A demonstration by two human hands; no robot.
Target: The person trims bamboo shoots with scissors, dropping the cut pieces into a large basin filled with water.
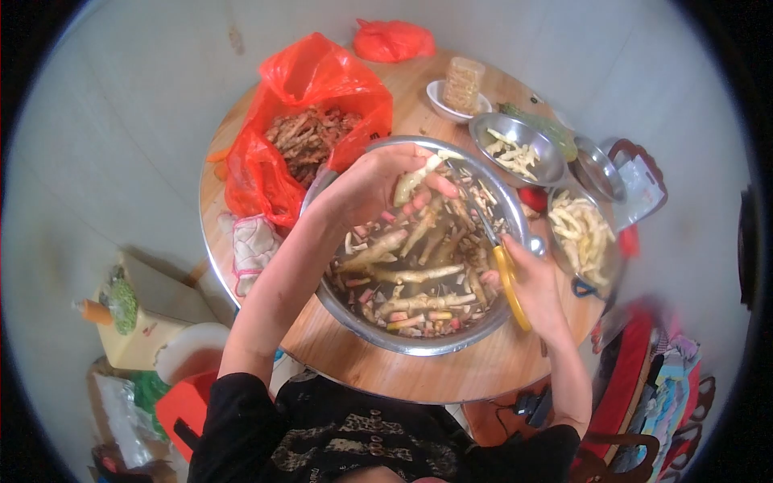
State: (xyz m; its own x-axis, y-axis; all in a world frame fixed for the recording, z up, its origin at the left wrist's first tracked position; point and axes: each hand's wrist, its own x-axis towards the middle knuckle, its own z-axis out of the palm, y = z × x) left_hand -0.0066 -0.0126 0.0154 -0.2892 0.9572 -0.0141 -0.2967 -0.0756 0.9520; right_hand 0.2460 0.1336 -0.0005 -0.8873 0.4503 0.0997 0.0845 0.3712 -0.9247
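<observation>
My left hand (386,181) is closed on a pale, knobbly root (409,183) above the far side of a large metal basin (403,348). My right hand (531,286) grips scissors (507,278) by their yellow handles at the basin's right rim. The blades point up and left toward the held root; I cannot tell whether they touch it. In the basin, long knobbly roots (427,303) and small pink-and-white cut bits lie in murky water.
A red plastic bag (250,189) of brown, unpeeled roots (310,137) stands at the left. On the right are a metal bowl (527,129) and a dish of pale roots (581,237). A white bowl (439,97) holds a clear container. Gloves (254,249) lie left.
</observation>
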